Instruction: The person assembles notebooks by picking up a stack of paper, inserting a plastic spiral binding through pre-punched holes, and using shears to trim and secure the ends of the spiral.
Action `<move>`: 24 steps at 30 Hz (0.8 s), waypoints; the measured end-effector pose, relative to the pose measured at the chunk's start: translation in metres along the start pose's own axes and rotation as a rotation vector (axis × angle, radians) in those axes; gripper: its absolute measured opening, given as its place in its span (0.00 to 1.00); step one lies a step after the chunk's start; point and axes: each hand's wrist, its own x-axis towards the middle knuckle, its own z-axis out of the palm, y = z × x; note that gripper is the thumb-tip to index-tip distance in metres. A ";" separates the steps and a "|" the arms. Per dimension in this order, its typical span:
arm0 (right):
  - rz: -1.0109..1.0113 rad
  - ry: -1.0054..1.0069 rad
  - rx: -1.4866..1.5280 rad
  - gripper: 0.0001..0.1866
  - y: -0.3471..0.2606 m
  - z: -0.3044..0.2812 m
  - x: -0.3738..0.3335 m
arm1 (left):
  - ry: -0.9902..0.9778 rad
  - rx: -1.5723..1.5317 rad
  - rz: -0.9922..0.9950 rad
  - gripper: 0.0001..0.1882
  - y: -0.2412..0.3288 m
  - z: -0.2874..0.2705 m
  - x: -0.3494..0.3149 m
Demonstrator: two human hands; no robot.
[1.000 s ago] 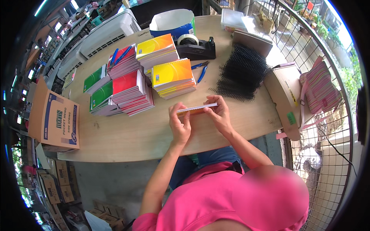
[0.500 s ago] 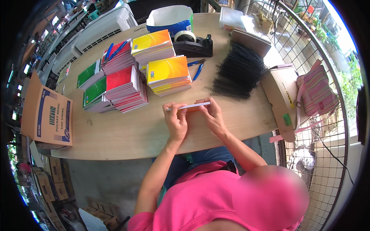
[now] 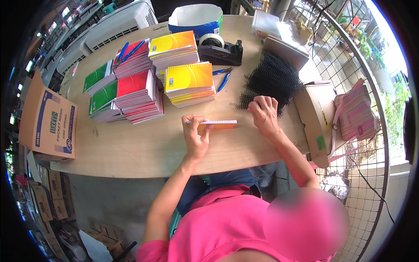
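My left hand (image 3: 196,137) pinches one end of a thin memo pad (image 3: 221,126) on edge above the table, its white punched edge upward and an orange cover below. At the near edge of a pile of black spiral binding coils (image 3: 276,78), my right hand (image 3: 265,115) has its fingers curled. Whether a coil is between those fingertips is hidden. Beyond my left hand stand stacks of spiral memo pads: yellow (image 3: 187,79), red (image 3: 135,85) and green (image 3: 104,97).
Blue-handled pliers (image 3: 224,81) lie beside the yellow stack; another blue-handled tool (image 3: 131,52) rests on the red pads. Behind are a black tape dispenser (image 3: 224,53) and an open-topped container (image 3: 195,28). Cardboard boxes (image 3: 54,120) stand left, with a striped bag (image 3: 355,114) at right.
My right hand has let go of the memo pad and moved right to the coils. My left hand keeps the pad, now held alone. The view has shifted slightly.
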 end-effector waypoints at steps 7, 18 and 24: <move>-0.088 0.017 0.002 0.13 0.006 -0.001 0.005 | 0.022 0.001 -0.027 0.13 0.001 -0.003 -0.003; -0.077 -0.158 0.405 0.08 -0.014 -0.053 0.034 | 0.022 0.004 -0.002 0.18 0.007 -0.006 -0.003; 0.185 -0.244 0.726 0.08 -0.032 -0.047 0.024 | 0.009 0.030 0.010 0.19 0.004 -0.005 -0.007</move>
